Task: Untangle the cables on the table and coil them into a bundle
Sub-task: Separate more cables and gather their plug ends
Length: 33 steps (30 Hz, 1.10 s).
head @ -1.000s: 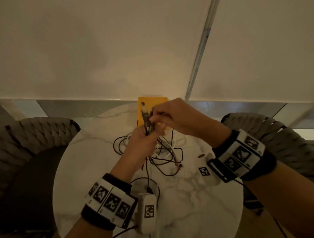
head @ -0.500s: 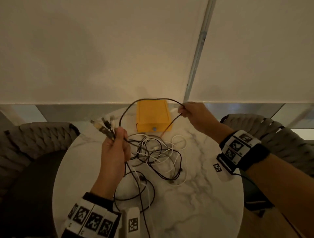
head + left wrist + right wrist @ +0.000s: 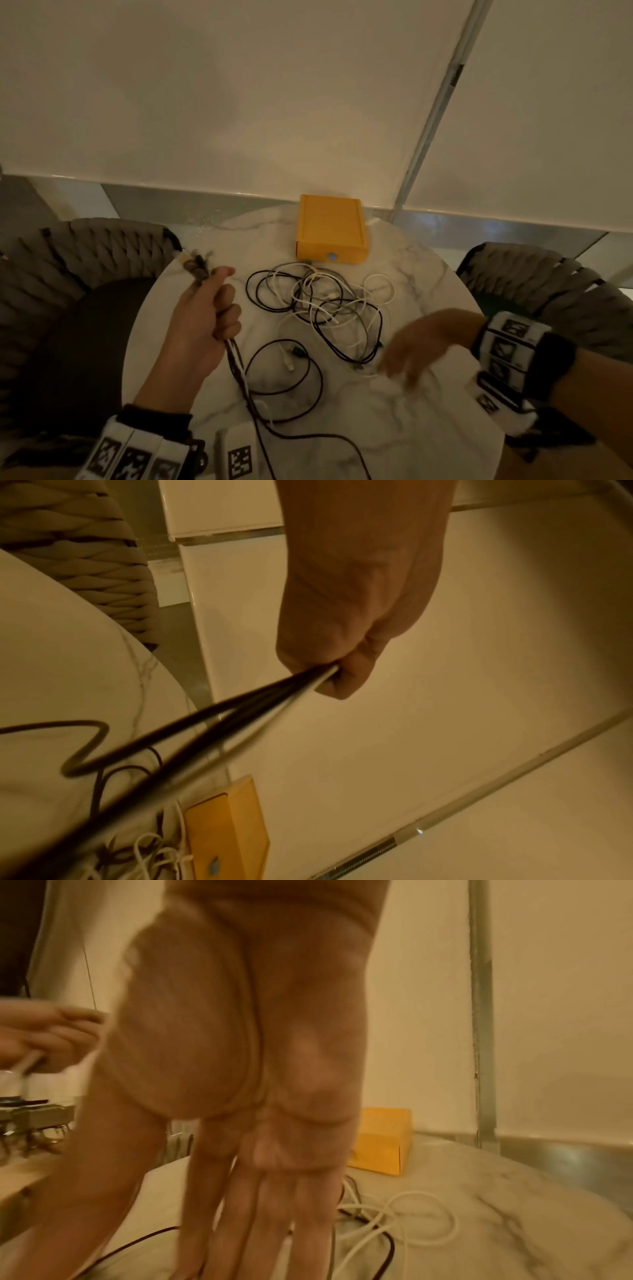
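Note:
A tangle of black and white cables (image 3: 329, 308) lies in the middle of the round marble table (image 3: 394, 421). My left hand (image 3: 209, 318) is raised at the table's left edge and grips a bunch of cable ends (image 3: 197, 265), whose plugs stick out above the fist. Taut strands (image 3: 219, 723) run down from it to the table. My right hand (image 3: 414, 349), blurred, hovers low over the right side of the tangle with its fingers (image 3: 260, 1218) straight and spread, holding nothing. White cable loops (image 3: 411, 1221) lie just beyond it.
An orange box (image 3: 329, 229) stands at the table's far edge, behind the cables. Woven grey chairs flank the table on the left (image 3: 85, 253) and right (image 3: 548, 284). A pale wall rises behind. A tagged wrist device (image 3: 239, 455) shows at the near edge.
My right hand has let go of the black cable it held up near the box and dropped to the tangle's right side. My left hand has stayed raised with the cable ends.

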Each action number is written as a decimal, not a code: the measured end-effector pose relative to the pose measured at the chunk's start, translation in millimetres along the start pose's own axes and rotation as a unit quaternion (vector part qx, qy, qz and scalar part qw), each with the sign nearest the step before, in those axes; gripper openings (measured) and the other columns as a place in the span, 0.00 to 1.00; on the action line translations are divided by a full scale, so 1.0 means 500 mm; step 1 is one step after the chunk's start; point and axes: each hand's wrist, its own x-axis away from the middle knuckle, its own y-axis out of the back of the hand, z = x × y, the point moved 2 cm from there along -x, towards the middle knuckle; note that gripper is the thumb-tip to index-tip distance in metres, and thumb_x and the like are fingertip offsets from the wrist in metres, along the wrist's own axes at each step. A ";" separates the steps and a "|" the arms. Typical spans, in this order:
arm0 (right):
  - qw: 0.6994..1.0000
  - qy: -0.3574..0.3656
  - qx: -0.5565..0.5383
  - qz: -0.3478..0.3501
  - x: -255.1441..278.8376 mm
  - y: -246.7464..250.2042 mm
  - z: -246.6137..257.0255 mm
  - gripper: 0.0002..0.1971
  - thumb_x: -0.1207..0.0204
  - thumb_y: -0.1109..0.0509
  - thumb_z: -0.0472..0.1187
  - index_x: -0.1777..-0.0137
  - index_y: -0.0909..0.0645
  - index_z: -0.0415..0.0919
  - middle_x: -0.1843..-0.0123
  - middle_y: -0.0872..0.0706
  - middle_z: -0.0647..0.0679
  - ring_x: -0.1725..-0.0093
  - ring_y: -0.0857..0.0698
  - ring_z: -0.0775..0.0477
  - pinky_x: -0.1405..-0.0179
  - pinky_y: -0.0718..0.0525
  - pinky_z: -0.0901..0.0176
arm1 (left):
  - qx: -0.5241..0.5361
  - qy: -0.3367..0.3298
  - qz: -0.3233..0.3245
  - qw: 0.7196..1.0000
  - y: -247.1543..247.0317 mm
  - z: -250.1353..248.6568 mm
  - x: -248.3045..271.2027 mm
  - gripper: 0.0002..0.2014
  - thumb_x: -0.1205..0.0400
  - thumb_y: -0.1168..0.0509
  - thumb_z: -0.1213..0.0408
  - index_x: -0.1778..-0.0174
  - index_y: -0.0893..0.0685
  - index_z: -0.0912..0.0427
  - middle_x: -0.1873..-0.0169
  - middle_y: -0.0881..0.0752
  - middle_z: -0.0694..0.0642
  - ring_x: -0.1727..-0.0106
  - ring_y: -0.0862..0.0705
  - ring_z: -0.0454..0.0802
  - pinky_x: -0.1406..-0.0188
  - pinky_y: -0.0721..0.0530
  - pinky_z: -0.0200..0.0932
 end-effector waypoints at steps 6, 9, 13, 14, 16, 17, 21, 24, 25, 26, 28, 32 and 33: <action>0.952 0.055 -0.067 -0.293 -0.160 0.108 0.050 0.13 0.21 0.38 0.36 0.39 0.18 0.37 0.39 0.15 0.39 0.38 0.18 0.41 0.41 0.23 0.58 | -0.037 0.053 -0.003 0.998 0.000 0.030 -0.003 0.09 0.15 0.46 0.63 0.60 0.25 0.58 0.83 0.38 0.47 0.86 0.45 0.41 0.88 0.47 0.30; 0.922 0.113 -0.033 -0.369 -0.244 0.126 0.084 0.10 0.23 0.37 0.32 0.46 0.16 0.33 0.45 0.14 0.36 0.43 0.18 0.39 0.46 0.25 0.58 | -0.046 0.064 -0.012 0.997 0.013 0.034 -0.006 0.08 0.15 0.45 0.63 0.59 0.26 0.59 0.84 0.38 0.47 0.86 0.45 0.41 0.88 0.46 0.29; 0.881 0.098 -0.028 -0.462 -0.319 0.149 0.097 0.12 0.28 0.34 0.33 0.45 0.25 0.33 0.48 0.21 0.35 0.51 0.23 0.36 0.58 0.28 0.50 | -0.037 0.061 -0.025 0.997 0.031 0.033 -0.016 0.08 0.16 0.45 0.63 0.59 0.25 0.59 0.84 0.37 0.47 0.87 0.44 0.40 0.90 0.45 0.29; 0.890 0.066 0.000 -0.452 -0.328 0.150 0.096 0.18 0.28 0.34 0.35 0.38 0.28 0.34 0.47 0.21 0.34 0.53 0.22 0.35 0.61 0.27 0.49 | -0.033 0.058 -0.027 0.997 0.036 0.032 -0.019 0.08 0.16 0.45 0.63 0.59 0.25 0.59 0.84 0.38 0.47 0.87 0.44 0.40 0.90 0.44 0.29; 0.918 0.030 0.051 -0.393 -0.336 0.156 0.084 0.26 0.24 0.37 0.35 0.26 0.37 0.36 0.49 0.17 0.32 0.60 0.22 0.38 0.68 0.26 0.52 | -0.025 0.049 -0.027 0.998 0.045 0.032 -0.024 0.10 0.15 0.46 0.63 0.60 0.25 0.59 0.84 0.38 0.47 0.87 0.44 0.40 0.90 0.44 0.29; 0.926 0.044 0.054 -0.371 -0.329 0.161 0.080 0.25 0.23 0.40 0.32 0.26 0.37 0.37 0.52 0.16 0.31 0.62 0.22 0.39 0.70 0.26 0.54 | -0.023 0.043 -0.025 0.998 0.047 0.031 -0.026 0.11 0.15 0.47 0.63 0.61 0.25 0.59 0.83 0.38 0.48 0.87 0.44 0.40 0.90 0.44 0.29; 0.893 0.132 -0.144 -0.406 -0.210 0.243 0.075 0.08 0.21 0.41 0.28 0.51 0.21 0.34 0.65 0.17 0.42 0.69 0.13 0.57 0.69 0.17 0.61 | -0.016 0.001 -0.016 1.000 0.041 0.023 -0.036 0.16 0.14 0.49 0.58 0.65 0.25 0.58 0.82 0.37 0.48 0.86 0.43 0.41 0.89 0.44 0.32; 0.817 0.228 -0.413 -0.332 -0.071 0.304 0.071 0.08 0.19 0.41 0.31 0.48 0.20 0.34 0.58 0.12 0.44 0.62 0.11 0.57 0.60 0.12 0.68 | -0.020 -0.033 0.015 0.999 0.003 0.027 -0.053 0.17 0.13 0.50 0.57 0.67 0.29 0.57 0.81 0.36 0.47 0.83 0.41 0.42 0.85 0.40 0.34; 0.805 0.251 -0.425 -0.328 -0.031 0.316 0.073 0.09 0.19 0.40 0.31 0.44 0.21 0.32 0.54 0.12 0.44 0.57 0.11 0.56 0.53 0.12 0.66 | -0.020 -0.041 0.031 0.998 -0.017 0.034 -0.059 0.16 0.14 0.50 0.57 0.67 0.30 0.57 0.81 0.35 0.47 0.81 0.40 0.42 0.83 0.38 0.34; 0.807 0.254 -0.401 -0.351 0.001 0.321 0.078 0.09 0.21 0.38 0.30 0.42 0.22 0.30 0.53 0.13 0.44 0.56 0.11 0.57 0.51 0.13 0.67 | -0.022 -0.047 0.047 0.998 -0.040 0.044 -0.066 0.15 0.14 0.49 0.58 0.67 0.32 0.57 0.80 0.34 0.46 0.80 0.39 0.41 0.81 0.36 0.34; 0.796 0.237 -0.342 -0.439 0.036 0.318 0.088 0.08 0.23 0.34 0.29 0.45 0.21 0.28 0.57 0.13 0.42 0.64 0.11 0.61 0.59 0.12 0.69 | -0.039 -0.063 0.069 0.995 -0.087 0.067 -0.071 0.13 0.14 0.49 0.61 0.65 0.32 0.57 0.79 0.32 0.45 0.78 0.36 0.41 0.75 0.34 0.36; 0.738 0.214 -0.281 -0.575 0.060 0.260 0.118 0.03 0.25 0.30 0.33 0.58 0.15 0.34 0.71 0.14 0.45 0.76 0.16 0.60 0.73 0.16 0.70 | -0.043 -0.098 0.084 0.991 -0.159 0.100 -0.065 0.07 0.16 0.43 0.59 0.54 0.24 0.58 0.77 0.31 0.44 0.76 0.33 0.40 0.72 0.30 0.36; 0.736 0.213 -0.236 -0.598 0.061 0.239 0.127 0.04 0.25 0.29 0.35 0.59 0.14 0.37 0.72 0.14 0.47 0.76 0.16 0.59 0.73 0.16 0.70 | -0.036 -0.103 0.089 0.990 -0.171 0.103 -0.062 0.08 0.18 0.41 0.57 0.50 0.22 0.57 0.76 0.29 0.43 0.76 0.32 0.39 0.72 0.28 0.35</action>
